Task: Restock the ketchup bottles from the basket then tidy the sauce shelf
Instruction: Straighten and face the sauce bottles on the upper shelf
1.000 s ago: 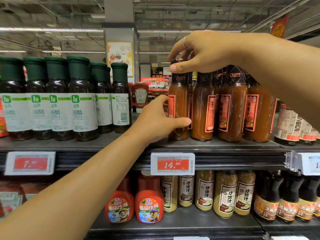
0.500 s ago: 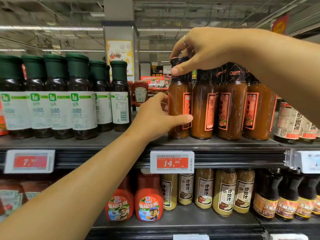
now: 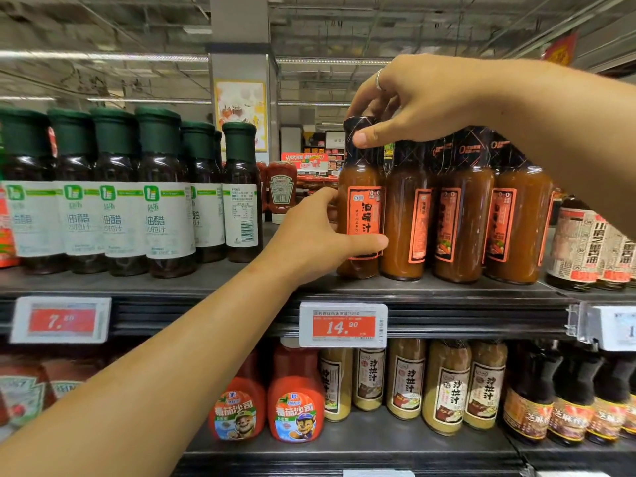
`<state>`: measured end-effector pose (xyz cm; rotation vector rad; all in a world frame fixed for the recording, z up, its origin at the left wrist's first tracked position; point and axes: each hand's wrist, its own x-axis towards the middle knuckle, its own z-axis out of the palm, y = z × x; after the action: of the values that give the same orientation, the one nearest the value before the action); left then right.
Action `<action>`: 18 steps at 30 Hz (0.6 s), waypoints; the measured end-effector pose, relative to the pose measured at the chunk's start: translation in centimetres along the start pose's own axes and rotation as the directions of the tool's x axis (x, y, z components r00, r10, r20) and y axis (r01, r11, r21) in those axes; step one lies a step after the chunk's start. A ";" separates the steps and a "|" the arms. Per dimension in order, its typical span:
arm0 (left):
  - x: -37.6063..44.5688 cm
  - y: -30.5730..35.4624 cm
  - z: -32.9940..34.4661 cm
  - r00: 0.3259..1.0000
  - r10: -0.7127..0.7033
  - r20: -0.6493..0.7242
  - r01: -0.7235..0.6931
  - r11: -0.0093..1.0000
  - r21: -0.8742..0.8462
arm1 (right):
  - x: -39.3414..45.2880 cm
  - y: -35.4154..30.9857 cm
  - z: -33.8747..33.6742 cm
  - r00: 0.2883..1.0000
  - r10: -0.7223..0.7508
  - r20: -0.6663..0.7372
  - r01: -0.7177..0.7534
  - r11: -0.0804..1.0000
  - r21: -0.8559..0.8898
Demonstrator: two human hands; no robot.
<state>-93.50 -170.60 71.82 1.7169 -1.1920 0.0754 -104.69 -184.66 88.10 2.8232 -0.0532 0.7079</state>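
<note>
An orange sauce bottle with a black cap and a red label stands at the left end of a row of like bottles on the upper shelf. My left hand grips its lower body, thumb across the label. My right hand pinches its black neck from above. The label now faces me. An upside-down ketchup bottle stands further back in the gap to the left. Two red ketchup squeeze bottles sit on the lower shelf.
Dark green-capped dressing bottles fill the upper shelf's left part. Dark bottles with printed labels stand at the right. Below are pale salad dressing bottles and dark bottles. Price tags hang on the shelf edge.
Both hands have turned the orange bottle on the spot, so its red label now faces front instead of to the side.
</note>
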 end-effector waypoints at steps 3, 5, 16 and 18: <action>0.0 -0.1 0.0 1.000 -0.001 0.002 0.001 1.000 0.020 | 0.0 -0.1 0.1 1.000 0.008 -0.012 -0.008 1.000 0.005; 0.2 -0.1 0.0 1.000 -0.006 0.012 0.006 1.000 0.010 | -0.1 -0.1 0.1 1.000 0.005 -0.017 -0.005 1.000 0.003; 0.0 0.0 0.0 1.000 -0.010 0.026 0.010 1.000 0.025 | -0.6 -0.3 1.0 0.989 -0.050 -0.139 0.051 0.999 0.002; 0.0 0.1 0.0 1.000 -0.013 0.023 0.012 0.999 0.030 | -0.7 -0.7 0.9 0.987 -0.077 -0.145 0.080 0.997 0.018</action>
<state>-93.61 -170.61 71.84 1.7557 -1.2023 0.0665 -104.87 -184.24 86.84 2.7702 0.0906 0.8970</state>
